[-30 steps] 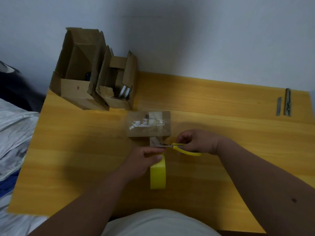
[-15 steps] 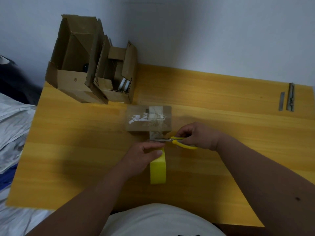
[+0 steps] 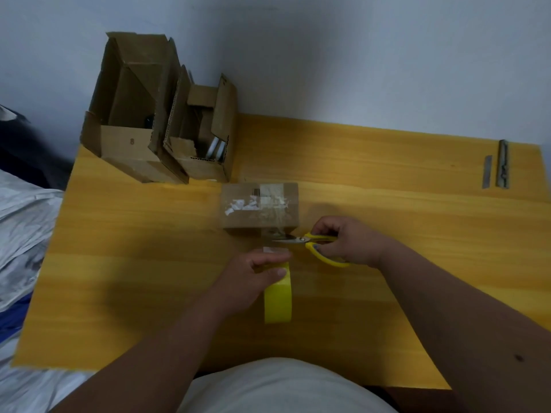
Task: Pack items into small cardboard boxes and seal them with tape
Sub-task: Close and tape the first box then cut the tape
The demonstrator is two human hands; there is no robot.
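Note:
A small closed cardboard box (image 3: 259,208) with clear tape and torn label scraps on top sits mid-table. My left hand (image 3: 253,278) grips a yellow-cored roll of clear tape (image 3: 278,299) standing on edge just in front of the box. My right hand (image 3: 347,241) holds yellow-handled scissors (image 3: 316,244) whose blades point left at the box's near lower edge. A short loose end of tape (image 3: 272,250) sticks up from the roll, apart from the box.
Two open cardboard boxes (image 3: 134,120) (image 3: 202,138) stand at the yellow table's (image 3: 387,180) back left corner against the wall. Two thin metal strips (image 3: 495,168) lie at the far right. Crumpled grey-white sheeting (image 3: 21,234) lies off the left edge.
The tape strip that ran from roll to box is now cut through. The scissor blades have closed across it, and the roll has drawn slightly back from the box.

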